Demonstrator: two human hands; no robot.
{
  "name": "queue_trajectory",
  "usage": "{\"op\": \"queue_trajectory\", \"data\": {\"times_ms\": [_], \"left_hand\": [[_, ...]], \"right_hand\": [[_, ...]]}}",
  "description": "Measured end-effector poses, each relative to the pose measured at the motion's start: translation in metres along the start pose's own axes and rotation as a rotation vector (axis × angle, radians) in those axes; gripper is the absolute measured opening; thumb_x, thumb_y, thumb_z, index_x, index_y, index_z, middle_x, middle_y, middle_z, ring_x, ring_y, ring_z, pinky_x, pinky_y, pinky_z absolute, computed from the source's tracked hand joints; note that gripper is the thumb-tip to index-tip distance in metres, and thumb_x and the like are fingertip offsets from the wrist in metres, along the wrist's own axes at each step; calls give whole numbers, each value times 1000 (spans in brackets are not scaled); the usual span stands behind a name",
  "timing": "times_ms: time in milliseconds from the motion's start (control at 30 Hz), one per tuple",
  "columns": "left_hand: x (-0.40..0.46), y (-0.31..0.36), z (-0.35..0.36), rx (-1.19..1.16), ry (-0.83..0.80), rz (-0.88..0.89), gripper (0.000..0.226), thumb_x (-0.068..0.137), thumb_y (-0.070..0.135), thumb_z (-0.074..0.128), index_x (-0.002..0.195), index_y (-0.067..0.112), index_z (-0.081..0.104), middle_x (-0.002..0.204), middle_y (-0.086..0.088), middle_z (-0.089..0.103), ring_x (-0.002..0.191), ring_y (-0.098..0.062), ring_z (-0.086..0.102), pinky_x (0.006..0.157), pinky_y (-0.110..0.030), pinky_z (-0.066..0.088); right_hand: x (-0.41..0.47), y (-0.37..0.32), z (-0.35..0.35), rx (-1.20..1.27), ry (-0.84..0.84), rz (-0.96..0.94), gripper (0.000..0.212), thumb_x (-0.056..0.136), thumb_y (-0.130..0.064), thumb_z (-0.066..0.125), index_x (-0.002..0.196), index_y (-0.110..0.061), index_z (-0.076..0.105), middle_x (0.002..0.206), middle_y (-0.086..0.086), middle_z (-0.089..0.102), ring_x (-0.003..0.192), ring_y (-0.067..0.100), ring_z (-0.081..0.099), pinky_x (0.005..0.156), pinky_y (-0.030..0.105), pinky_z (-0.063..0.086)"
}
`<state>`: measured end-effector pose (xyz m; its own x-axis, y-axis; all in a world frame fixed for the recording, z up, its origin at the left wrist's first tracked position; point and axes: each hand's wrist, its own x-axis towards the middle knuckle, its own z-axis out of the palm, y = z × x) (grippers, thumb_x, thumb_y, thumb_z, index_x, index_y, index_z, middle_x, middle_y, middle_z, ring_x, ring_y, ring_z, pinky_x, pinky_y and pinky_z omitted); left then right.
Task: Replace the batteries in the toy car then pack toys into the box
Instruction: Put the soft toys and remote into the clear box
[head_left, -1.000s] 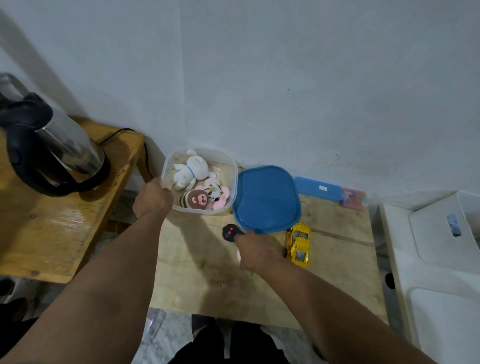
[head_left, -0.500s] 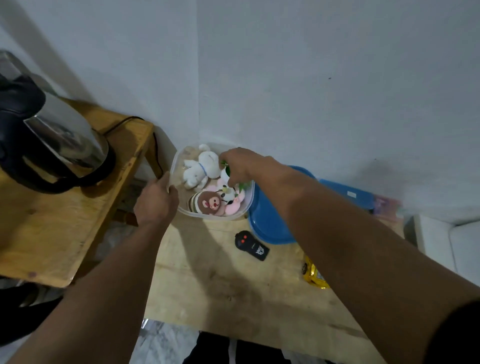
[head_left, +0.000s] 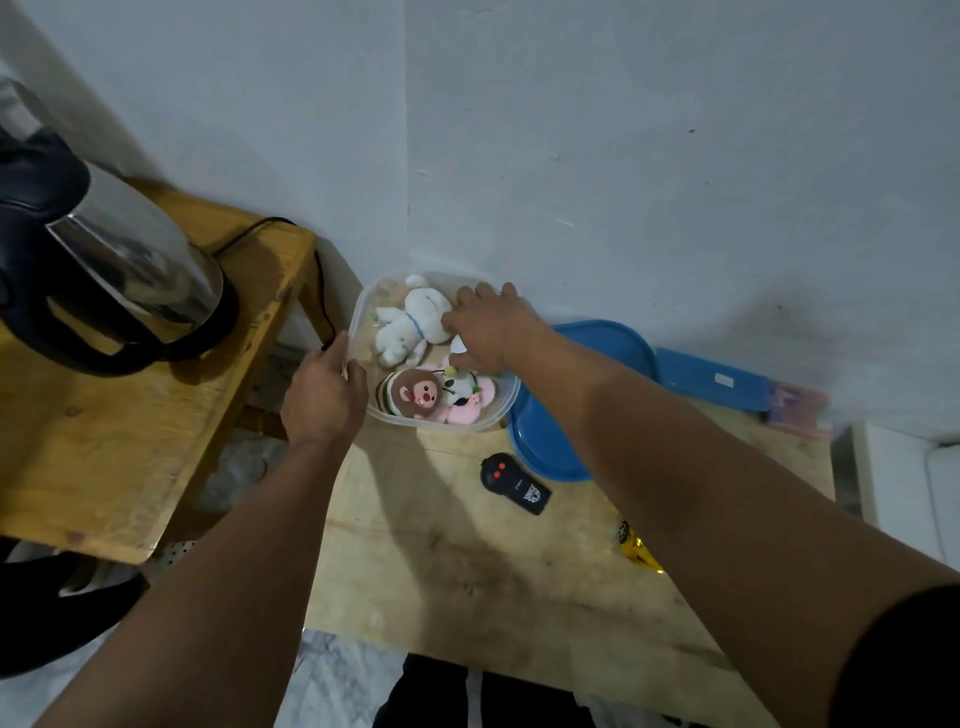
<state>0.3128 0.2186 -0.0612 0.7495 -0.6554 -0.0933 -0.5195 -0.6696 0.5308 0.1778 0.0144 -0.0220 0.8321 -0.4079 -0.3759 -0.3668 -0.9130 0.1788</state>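
Left hand (head_left: 324, 397) gripping box (head_left: 506, 402), remote (head_left: 514, 483) label unreadable

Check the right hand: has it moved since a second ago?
Yes. The right hand went from the table's near side by the black remote away into the clear box, over the plush toys.

The near half of the table (head_left: 467, 587) lies bare, open to a reach from the front. Farther back, the black remote (head_left: 514, 483), blue lid (head_left: 576, 395) and toy-filled clear box (head_left: 363, 322) crowd the wall corner, both hands (head_left: 324, 395) over the box. A kettle (head_left: 104, 265) blocks the left side.
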Motion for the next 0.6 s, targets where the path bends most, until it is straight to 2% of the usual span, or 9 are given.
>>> {"op": "queue_trajectory", "data": {"times_ms": [67, 133, 233, 300, 367, 433, 500, 600], "left_hand": [[1, 1, -2, -24, -6, -18, 46, 103, 36, 45, 149, 32, 53, 117, -11, 69, 101, -34, 67, 80, -49, 60], [0, 2, -4, -68, 0, -34, 45, 102, 38, 46, 145, 34, 58, 114, -10, 72, 99, -33, 68, 79, -47, 60], [-3, 7, -11, -148, -21, -93, 42, 101, 39, 45, 137, 32, 65, 107, -6, 77, 94, -31, 71, 80, -47, 62], [-3, 9, -13, -178, -47, -128, 39, 103, 34, 48, 137, 29, 67, 107, -7, 77, 95, -31, 71, 82, -45, 62], [-3, 11, -14, -182, -49, -126, 36, 104, 29, 52, 134, 23, 70, 105, -9, 77, 93, -31, 71, 77, -38, 57], [-2, 11, -14, -174, -54, -114, 33, 104, 25, 53, 129, 18, 73, 104, -12, 77, 92, -31, 71, 73, -34, 50], [-2, 12, -13, -171, -67, -125, 33, 104, 24, 53, 129, 17, 73, 104, -14, 77, 89, -31, 69, 74, -34, 48], [-1, 13, -14, -167, -71, -145, 34, 105, 22, 53, 132, 16, 73, 109, -17, 77, 97, -35, 71, 79, -38, 55]], "right_hand": [[-10, 0, -3, 82, 84, 42, 58, 85, -61, 56, 133, -29, 52, 135, 9, 47, 122, 32, 45, 97, 53, 36], [-27, -2, -5, 276, 218, 120, 54, 87, -55, 56, 133, -27, 54, 134, 7, 50, 120, 30, 47, 94, 49, 39], [-62, -9, 1, 479, 512, 237, 26, 87, -34, 54, 107, -19, 60, 104, 2, 57, 93, 26, 53, 78, 42, 43], [-89, -16, 10, 554, 573, 266, 12, 88, -27, 50, 93, -19, 56, 90, -1, 57, 80, 23, 53, 67, 38, 42], [-113, -29, 22, 634, 474, 260, 7, 88, -30, 48, 83, -25, 49, 80, -4, 56, 69, 20, 53, 57, 35, 42], [-133, -44, 38, 637, 298, 231, 9, 85, -32, 48, 78, -29, 44, 73, -7, 53, 65, 18, 54, 53, 32, 40], [-146, -59, 55, 624, 158, 228, 7, 82, -35, 51, 84, -29, 50, 84, -9, 57, 78, 17, 58, 60, 29, 39], [-154, -77, 72, 682, -3, 294, 36, 79, -44, 66, 107, -29, 49, 112, -5, 52, 101, 17, 51, 75, 32, 44]]}}
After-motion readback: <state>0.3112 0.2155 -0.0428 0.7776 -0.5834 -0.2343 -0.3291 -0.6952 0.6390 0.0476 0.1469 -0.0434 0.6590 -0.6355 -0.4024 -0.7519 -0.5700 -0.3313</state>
